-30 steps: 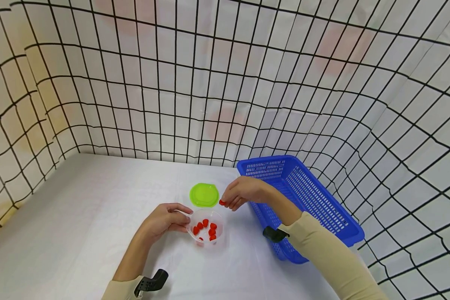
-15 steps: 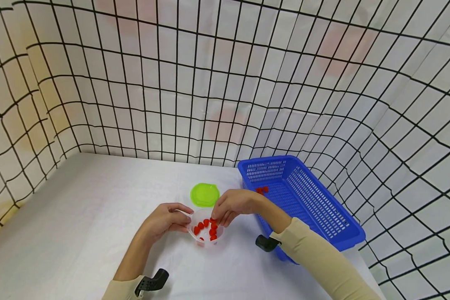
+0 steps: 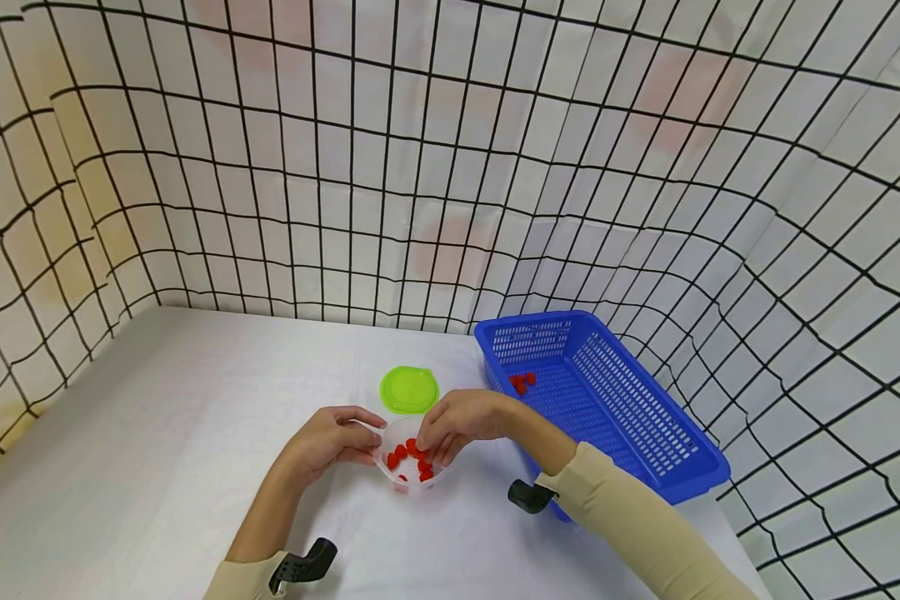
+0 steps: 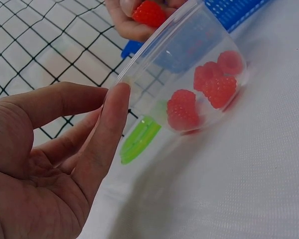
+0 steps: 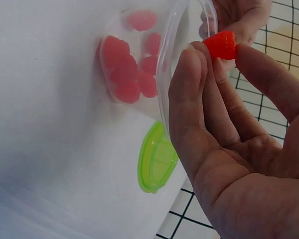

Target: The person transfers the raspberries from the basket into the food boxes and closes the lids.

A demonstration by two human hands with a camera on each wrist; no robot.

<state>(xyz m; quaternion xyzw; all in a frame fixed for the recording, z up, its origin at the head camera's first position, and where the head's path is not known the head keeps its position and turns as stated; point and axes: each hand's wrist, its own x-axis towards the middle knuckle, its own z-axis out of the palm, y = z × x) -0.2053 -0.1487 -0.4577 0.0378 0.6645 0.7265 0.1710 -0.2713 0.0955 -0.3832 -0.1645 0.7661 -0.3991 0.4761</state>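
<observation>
My left hand [image 3: 337, 437] pinches the rim of a clear plastic bowl [image 4: 149, 74] from the left side. Several red raspberries [image 4: 182, 110] lie on the bottom of that bowl. At the bowl's right rim, my right hand [image 3: 461, 423] pinches a single raspberry [image 5: 222, 45] between thumb and fingertips. The left wrist view also shows this berry, close to the rim. From the head, the fingers of the right hand partly cover the bowl's right side.
A green lid [image 3: 409, 390] lies flat just behind the bowl. To the right stands a blue slotted basket [image 3: 607, 400] with several raspberries [image 3: 522, 382] in its left corner. Black wire mesh [image 3: 330, 167] encloses the white-covered table at the back and sides.
My right hand has moved left and down with a raspberry, from beside the basket to the bowl. Berries in the basket, earlier behind the arm, now show. The left hand has stayed put.
</observation>
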